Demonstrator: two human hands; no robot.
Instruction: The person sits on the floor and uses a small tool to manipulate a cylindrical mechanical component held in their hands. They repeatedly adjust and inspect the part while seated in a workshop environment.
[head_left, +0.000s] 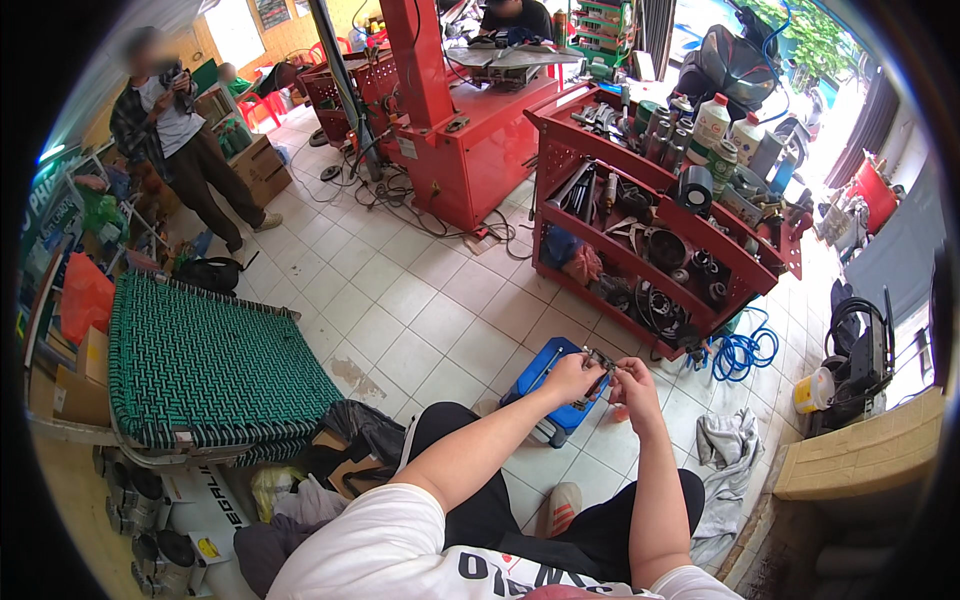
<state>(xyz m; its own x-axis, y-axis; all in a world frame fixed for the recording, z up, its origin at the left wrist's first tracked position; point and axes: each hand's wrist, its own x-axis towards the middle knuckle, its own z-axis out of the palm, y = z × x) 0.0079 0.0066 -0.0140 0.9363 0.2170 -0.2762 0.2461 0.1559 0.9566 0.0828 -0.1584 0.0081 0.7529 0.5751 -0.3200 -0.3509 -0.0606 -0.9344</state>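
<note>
Pale floor tiles [400, 320] are crowded by workshop gear: a red cart [625, 180] is parked beyond the hands, a blue hose [745, 355] is coiled by its lower right corner, and a grey cloth [728, 450] is spread in folds to the right. Over the far right corner of a blue case [568, 420], set on the floor, a small metal part [600, 357] is held up. It is grasped in the bent fingers of the left hand [572, 380], while its right end is pinched by those of the right hand [636, 388]. By its look, the part is judged rigid, fairly light, and perhaps slippery if oiled; it is best gripped by its thicker body, with thin projections spared.
</note>
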